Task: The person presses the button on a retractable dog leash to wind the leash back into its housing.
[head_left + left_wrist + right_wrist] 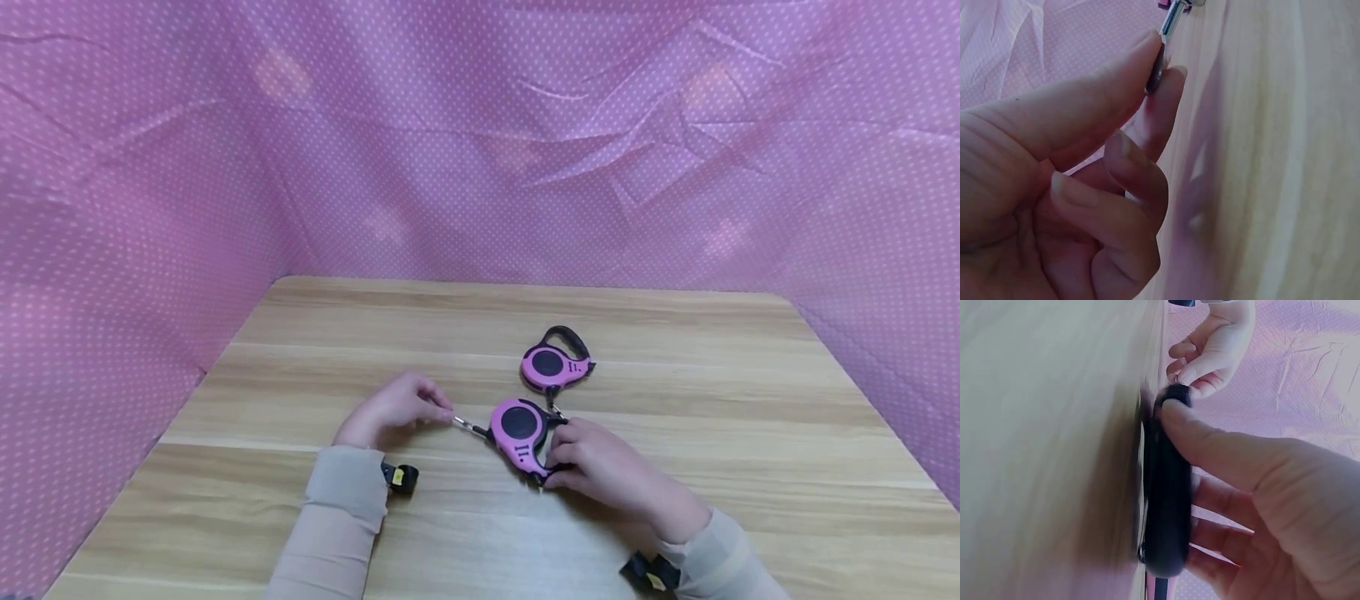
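Two pink-and-black retractable dog leashes are in the head view. My right hand (600, 462) grips the black handle (1169, 500) of the nearer leash (504, 425), its fingers curled round it, as the right wrist view shows. Between thumb and forefinger, my left hand (397, 408) pinches the end of the metal clip (467, 425) that comes out of this leash. In the left wrist view, that clip (1172, 24) runs up from the fingertips. Just behind lies the second leash (557, 363), its handle pointing away; its own clip (555, 408) reaches down beside the nearer leash.
The wooden table (247, 400) carries both leashes. A pink polka-dot cloth (480, 142) hangs round its back and sides. Black straps with small devices sit at the left wrist (400, 477) and right wrist (651, 573).
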Available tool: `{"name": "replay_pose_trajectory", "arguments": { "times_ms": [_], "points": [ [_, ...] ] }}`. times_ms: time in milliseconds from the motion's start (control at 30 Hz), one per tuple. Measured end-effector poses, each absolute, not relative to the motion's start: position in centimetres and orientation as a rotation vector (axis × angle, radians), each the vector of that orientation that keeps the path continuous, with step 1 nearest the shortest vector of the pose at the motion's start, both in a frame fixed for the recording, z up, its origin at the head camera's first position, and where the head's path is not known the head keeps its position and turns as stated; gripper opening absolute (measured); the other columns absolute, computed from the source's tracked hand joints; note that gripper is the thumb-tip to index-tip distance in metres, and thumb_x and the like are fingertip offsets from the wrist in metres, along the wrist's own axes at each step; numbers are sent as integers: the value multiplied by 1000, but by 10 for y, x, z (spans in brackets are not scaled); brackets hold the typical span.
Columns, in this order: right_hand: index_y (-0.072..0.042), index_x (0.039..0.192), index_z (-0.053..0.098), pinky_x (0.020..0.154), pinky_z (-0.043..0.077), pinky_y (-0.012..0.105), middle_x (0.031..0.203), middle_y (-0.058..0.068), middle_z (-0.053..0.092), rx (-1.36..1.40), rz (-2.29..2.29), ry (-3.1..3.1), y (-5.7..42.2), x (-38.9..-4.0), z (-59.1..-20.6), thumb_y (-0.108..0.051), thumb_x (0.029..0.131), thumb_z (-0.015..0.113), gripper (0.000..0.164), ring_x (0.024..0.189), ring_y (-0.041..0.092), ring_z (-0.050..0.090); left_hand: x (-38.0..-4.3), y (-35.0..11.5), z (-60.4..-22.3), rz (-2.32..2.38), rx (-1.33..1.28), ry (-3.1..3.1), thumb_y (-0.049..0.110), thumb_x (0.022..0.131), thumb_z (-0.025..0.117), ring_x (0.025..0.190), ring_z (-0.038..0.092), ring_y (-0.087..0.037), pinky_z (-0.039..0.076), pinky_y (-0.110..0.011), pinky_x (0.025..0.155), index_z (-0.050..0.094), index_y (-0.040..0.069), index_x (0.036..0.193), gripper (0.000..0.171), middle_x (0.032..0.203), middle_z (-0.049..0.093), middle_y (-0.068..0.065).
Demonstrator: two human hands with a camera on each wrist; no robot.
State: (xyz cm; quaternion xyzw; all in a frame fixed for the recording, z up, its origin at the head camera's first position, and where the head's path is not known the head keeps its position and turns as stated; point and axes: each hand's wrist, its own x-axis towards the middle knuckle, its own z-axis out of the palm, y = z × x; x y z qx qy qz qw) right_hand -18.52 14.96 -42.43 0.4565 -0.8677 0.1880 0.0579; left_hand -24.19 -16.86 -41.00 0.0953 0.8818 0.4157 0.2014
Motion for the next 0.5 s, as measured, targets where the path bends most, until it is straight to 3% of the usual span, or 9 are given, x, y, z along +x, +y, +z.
{"name": "replay_pose_trajectory", "arguments": {
  "times_ms": [267, 500],
  "points": [
    [-16, 89, 76, 82, 51, 27, 91, -9, 65, 1353, 608, -2706, 150, -185, -423, -23, 81, 80, 12, 88, 7, 56, -242, -167, -410, 1119, 253, 2504, 17, 84, 77, 75, 56, -18, 47, -28, 67, 73, 11, 93, 12, 88, 68, -2],
    [-17, 91, 75, 84, 51, 29, 93, -10, 65, 1323, 691, -2710, 152, -185, -420, -22, 82, 79, 11, 90, 7, 56, -241, -167, -411, 1125, 233, 2505, 22, 86, 76, 79, 59, -18, 51, -30, 69, 72, 9, 101, 20, 93, 69, -3]
  ]
}}
